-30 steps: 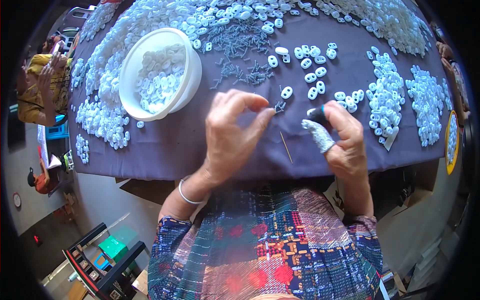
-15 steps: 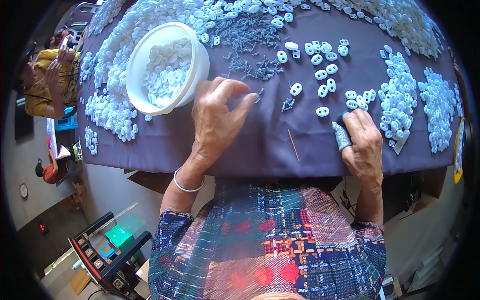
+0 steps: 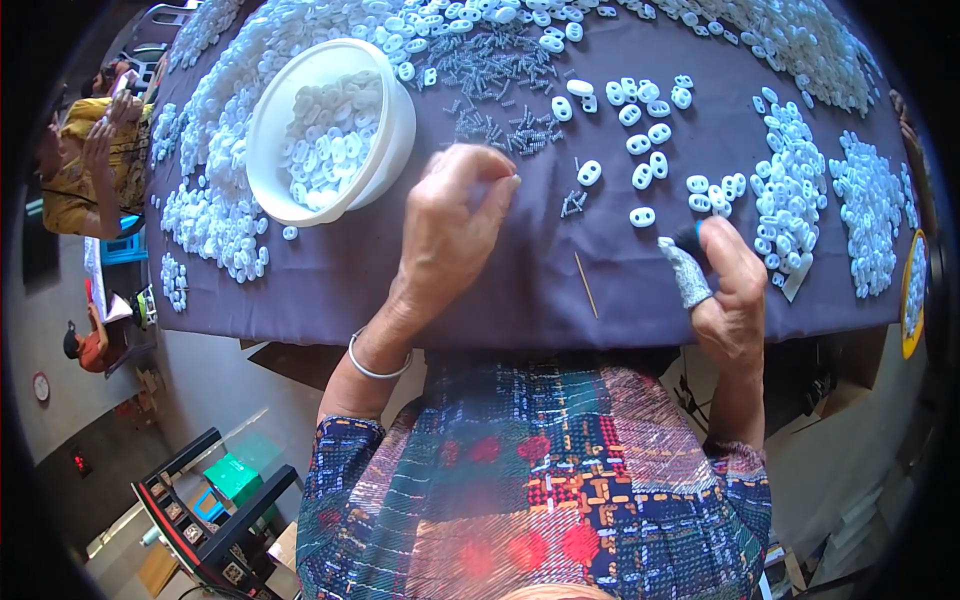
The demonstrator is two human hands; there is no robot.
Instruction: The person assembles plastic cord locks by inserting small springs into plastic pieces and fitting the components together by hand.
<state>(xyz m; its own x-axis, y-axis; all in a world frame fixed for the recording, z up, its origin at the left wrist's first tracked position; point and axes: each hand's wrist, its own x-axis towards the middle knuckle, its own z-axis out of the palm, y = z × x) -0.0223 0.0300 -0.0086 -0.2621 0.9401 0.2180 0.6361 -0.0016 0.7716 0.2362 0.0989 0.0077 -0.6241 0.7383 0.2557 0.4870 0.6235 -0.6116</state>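
My left hand (image 3: 452, 218), with a bangle on its wrist, is over the cloth right of the white tub (image 3: 398, 150). Its thumb and forefinger are closed in a pinch; whatever is between them is hidden. My right hand (image 3: 732, 275) is just above the cloth, its thumb wrapped in grey and a dark cover on a finger. Thumb and finger are drawn together, with a small white tip showing that I cannot make out. Loose white oval two-hole pieces (image 3: 642, 217) lie between the hands. Small grey springs (image 3: 572, 204) lie beside them, with a larger spring pile (image 3: 510, 130) farther off.
Heaps of white pieces (image 3: 215, 225) lie around the tub, along the far edge and at the right (image 3: 785, 190). A thin wooden stick (image 3: 586, 285) lies near the front edge. A yellow-rimmed tray (image 3: 913, 295) is at the far right. People (image 3: 95, 165) sit at the left.
My left hand has moved slightly right and its fingertips have closed where small springs lay. My right hand has drawn back from the white pieces and turned, its thumb and finger together.
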